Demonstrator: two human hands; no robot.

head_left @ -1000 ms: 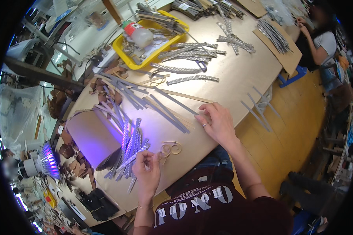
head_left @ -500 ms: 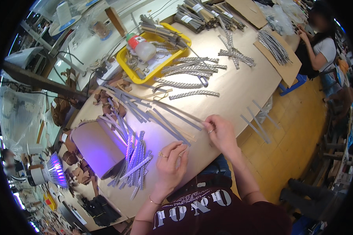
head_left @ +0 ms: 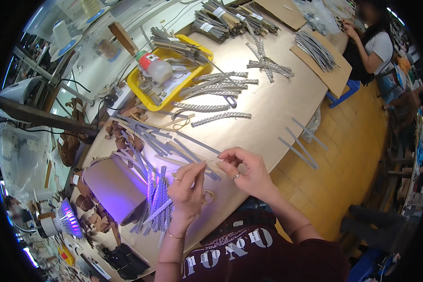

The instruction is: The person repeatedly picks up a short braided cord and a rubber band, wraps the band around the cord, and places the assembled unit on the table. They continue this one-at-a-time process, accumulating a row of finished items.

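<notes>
My left hand (head_left: 187, 188) is closed in a pinch, its fingertips close to those of my right hand. Whatever they grip is too small to make out; a pale curled strip (head_left: 208, 196) shows beside the palm. My right hand (head_left: 246, 171) is also pinched, on what looks like the end of a thin strip, mostly hidden by the fingers. Under and beyond both hands lie loose grey strips (head_left: 197, 142) and tan ones on the table. Left of my left hand is a pile of braided strips (head_left: 158, 207), lit purple by a lamp.
A yellow tray (head_left: 137, 91) holds a bottle (head_left: 155, 69) and strip bundles. Finished-looking braids (head_left: 221, 118) lie in front of it. A brown cylinder (head_left: 115, 188) and lamp (head_left: 69, 218) stand left. Grey strips (head_left: 298, 152) overhang the right edge. Another person (head_left: 373, 47) sits far right.
My right hand has moved left and slightly down, and my left hand up and left, so their fingertips now nearly meet. The long strip stretching from my right hand no longer shows. The view has shifted slightly.
</notes>
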